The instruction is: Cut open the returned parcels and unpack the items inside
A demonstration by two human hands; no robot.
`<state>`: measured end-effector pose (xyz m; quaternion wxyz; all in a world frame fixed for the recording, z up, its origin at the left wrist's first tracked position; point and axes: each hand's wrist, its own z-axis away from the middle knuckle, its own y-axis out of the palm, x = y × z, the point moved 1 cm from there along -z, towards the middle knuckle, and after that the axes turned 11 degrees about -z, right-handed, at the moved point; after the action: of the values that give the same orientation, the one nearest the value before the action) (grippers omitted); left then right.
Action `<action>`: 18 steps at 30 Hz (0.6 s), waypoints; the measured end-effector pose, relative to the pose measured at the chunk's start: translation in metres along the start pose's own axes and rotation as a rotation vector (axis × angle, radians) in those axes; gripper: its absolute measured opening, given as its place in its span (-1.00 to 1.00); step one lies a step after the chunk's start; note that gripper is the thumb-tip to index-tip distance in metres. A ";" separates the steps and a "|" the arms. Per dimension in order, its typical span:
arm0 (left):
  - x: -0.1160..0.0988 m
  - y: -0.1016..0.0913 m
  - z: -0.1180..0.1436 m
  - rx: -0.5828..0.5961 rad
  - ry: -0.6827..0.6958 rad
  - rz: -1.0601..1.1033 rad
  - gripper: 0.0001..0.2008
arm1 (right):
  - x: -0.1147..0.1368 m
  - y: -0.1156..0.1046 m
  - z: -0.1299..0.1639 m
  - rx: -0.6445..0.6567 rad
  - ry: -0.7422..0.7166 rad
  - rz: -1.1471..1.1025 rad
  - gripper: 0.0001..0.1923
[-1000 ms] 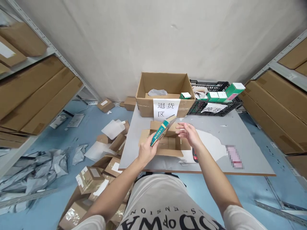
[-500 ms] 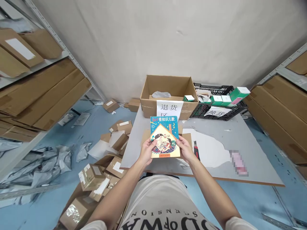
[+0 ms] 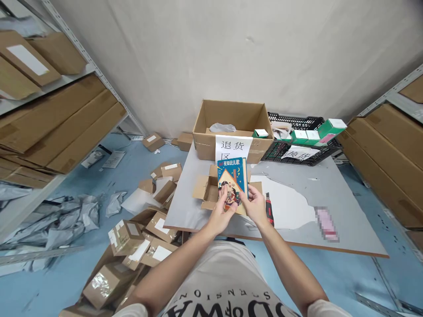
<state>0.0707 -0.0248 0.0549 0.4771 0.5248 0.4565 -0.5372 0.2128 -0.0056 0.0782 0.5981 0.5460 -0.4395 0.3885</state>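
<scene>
A blue-covered book (image 3: 233, 172) is slanting between the left hand (image 3: 222, 212) and the right hand (image 3: 257, 207), its front showing. Pale title characters are running across the top, above a peaked, orange-edged picture. Along its right side a thin strip, probably page edges, is showing.

The book (image 3: 233, 179) is illustrated in blue and cream. Towards two o'clock, boxes (image 3: 312, 138) are green-and-white; towards four, a cutter (image 3: 269, 208) is red-and-black.

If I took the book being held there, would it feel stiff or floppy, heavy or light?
The book would probably feel stiff, since its front looks flat and unbent. Its visible thickness suggests a fair weight for its size. With its squared shape, it seems unlikely to roll.
</scene>
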 end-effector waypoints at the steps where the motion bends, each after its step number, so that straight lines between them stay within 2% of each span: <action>1: -0.002 0.004 0.001 -0.007 0.006 0.035 -0.33 | 0.001 0.005 0.004 0.012 -0.032 0.059 -0.59; 4: -0.006 0.009 0.004 -0.055 0.039 0.099 -0.33 | 0.001 0.018 0.018 0.065 -0.092 0.211 -0.47; 7: -0.010 0.004 0.007 -0.068 0.046 0.240 -0.34 | 0.005 0.028 0.034 0.148 -0.153 0.332 -0.45; 11: -0.015 -0.006 0.008 -0.019 -0.054 0.416 -0.46 | 0.019 0.034 0.043 0.278 -0.234 0.389 -0.48; 14: -0.014 -0.017 0.003 -0.033 -0.173 0.495 -0.51 | 0.026 0.026 0.038 0.374 -0.229 0.397 -0.49; 15: -0.013 -0.021 0.001 -0.037 -0.212 0.531 -0.51 | 0.026 0.020 0.036 0.341 -0.237 0.387 -0.49; 18: -0.006 -0.032 -0.007 -0.026 -0.323 0.628 -0.54 | 0.019 0.000 0.028 0.094 -0.209 0.275 -0.43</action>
<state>0.0400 -0.0140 0.0599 0.6916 0.5418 0.1982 -0.4345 0.2165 -0.0336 0.0968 0.4642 0.5453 -0.5514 0.4278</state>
